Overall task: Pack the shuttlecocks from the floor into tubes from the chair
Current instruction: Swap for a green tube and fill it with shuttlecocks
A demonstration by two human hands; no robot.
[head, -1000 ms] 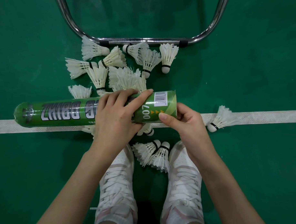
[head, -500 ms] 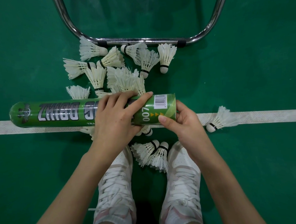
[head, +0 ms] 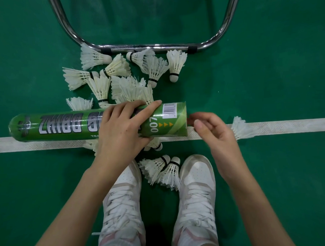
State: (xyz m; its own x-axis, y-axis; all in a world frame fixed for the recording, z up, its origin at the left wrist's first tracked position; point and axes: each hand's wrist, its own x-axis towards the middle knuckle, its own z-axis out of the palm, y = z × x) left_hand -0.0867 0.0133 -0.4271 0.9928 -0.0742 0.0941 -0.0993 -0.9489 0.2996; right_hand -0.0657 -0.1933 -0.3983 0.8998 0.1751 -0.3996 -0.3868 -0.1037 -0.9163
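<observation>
A long green shuttlecock tube [head: 66,126] lies level above the floor, its open end pointing right. My left hand [head: 123,129] grips it around the middle. My right hand [head: 217,135] hovers just off the open end with its fingers loosely curled, and nothing shows in it. Several white feather shuttlecocks [head: 131,89] lie in a heap on the floor behind the tube. Two more shuttlecocks [head: 159,169] rest between my shoes. A single shuttlecock [head: 241,129] lies on the line, partly hidden behind my right hand.
The chrome chair frame [head: 148,48] rests on the green floor just beyond the heap. A white court line [head: 287,126] runs left to right under the tube. My white shoes [head: 122,203] [head: 197,191] stand below.
My right hand has let go of the tube's open end and drawn a little to the right. The tube, still in my left hand, has shifted slightly left.
</observation>
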